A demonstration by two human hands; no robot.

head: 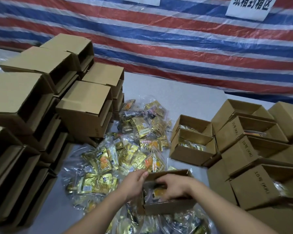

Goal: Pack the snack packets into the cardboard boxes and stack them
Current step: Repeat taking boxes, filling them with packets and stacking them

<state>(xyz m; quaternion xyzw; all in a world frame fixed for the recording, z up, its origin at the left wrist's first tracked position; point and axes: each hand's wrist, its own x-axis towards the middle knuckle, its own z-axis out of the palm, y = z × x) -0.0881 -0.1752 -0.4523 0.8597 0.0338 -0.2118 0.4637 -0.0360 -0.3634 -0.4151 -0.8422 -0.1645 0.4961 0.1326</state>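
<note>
Where packets (156, 194) lie: open box (169, 206).

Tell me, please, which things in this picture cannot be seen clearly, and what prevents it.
- Head view: the contents of the open box are mostly covered by the right hand.
- Left hand: its fingertips are hidden behind the box's left wall.
- Stacked boxes on the left: their insides are too dark to see.
- White sign: cut off by the top edge.
- Print on the snack packets: too small and blurred.
</note>
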